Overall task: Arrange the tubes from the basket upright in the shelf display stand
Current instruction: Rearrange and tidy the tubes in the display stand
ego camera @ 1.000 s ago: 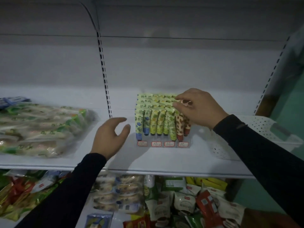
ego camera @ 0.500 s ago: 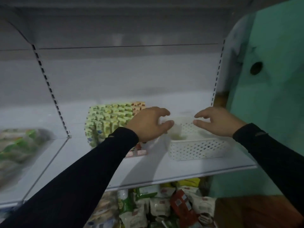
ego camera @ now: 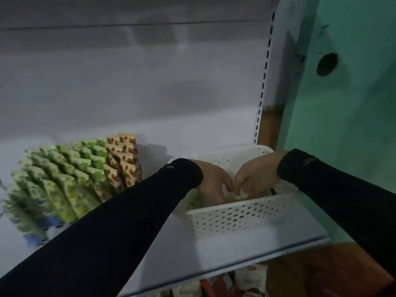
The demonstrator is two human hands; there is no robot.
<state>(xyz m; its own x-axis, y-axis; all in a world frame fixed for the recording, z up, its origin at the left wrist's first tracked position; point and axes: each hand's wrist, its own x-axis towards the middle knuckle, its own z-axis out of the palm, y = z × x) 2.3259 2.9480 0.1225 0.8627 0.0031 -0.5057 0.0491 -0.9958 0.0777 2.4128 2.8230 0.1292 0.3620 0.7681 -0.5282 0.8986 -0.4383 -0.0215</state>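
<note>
A white shelf (ego camera: 246, 251) is seen across the lower half of the view, backed by a pale rear panel, with a green wall (ego camera: 353, 103) to the right. On the left part of the shelf, the display stand (ego camera: 45, 229) is filled with rows of tubes (ego camera: 70, 179) set upright and stepped back; most are green, and the right-hand column is cream with red spots. Just beside the stand, to its right, a white perforated basket (ego camera: 235, 217) is placed near the shelf's front edge. Both arms, in dark sleeves, are reached into it. The left hand (ego camera: 214, 181) is lowered inside the basket with its fingers pointed down and loosely bent; whether anything is held by it cannot be told. The right hand (ego camera: 255, 174) is curled beside it, almost touching, and its fingertips (ego camera: 241, 188) appear to be pinched on a pale tube (ego camera: 240, 196) lying in the basket, though the picture is blurred there. Packaged goods (ego camera: 250, 281) are glimpsed on the level below.
</note>
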